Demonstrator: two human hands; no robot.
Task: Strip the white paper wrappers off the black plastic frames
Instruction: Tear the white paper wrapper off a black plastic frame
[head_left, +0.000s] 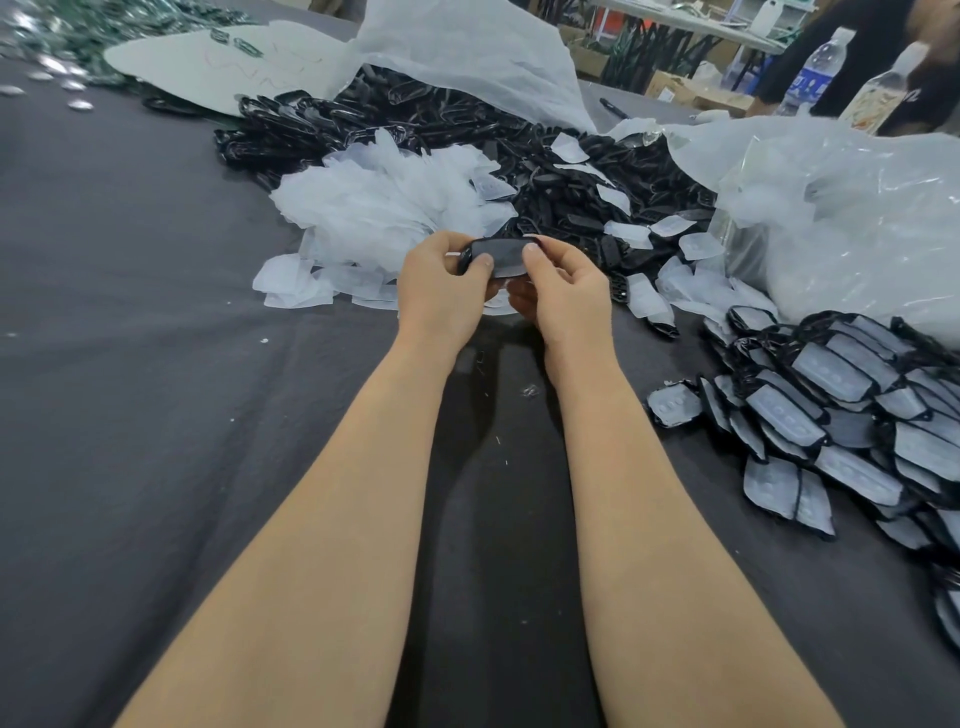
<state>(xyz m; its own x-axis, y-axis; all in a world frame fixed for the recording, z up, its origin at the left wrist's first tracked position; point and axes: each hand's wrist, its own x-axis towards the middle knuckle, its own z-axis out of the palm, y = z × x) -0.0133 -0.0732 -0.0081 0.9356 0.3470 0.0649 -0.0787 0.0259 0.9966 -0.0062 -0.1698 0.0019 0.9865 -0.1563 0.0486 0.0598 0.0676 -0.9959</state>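
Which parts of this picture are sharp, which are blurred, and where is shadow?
Head view: the left hand, right hand and the black frame they hold are sharp; the water bottle at top right is blurred; shadow lies on the grey cloth between the forearms.

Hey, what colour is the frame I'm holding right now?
Black, with a greyish sheen across its middle. The frame shows best in the head view.

No text is legible. Blue label on the water bottle, far right: white characters, too blurred to read. Second bottle beside it: print with orange marks low on its body, unreadable. Cardboard boxes beyond the counter: markings cannot be made out.
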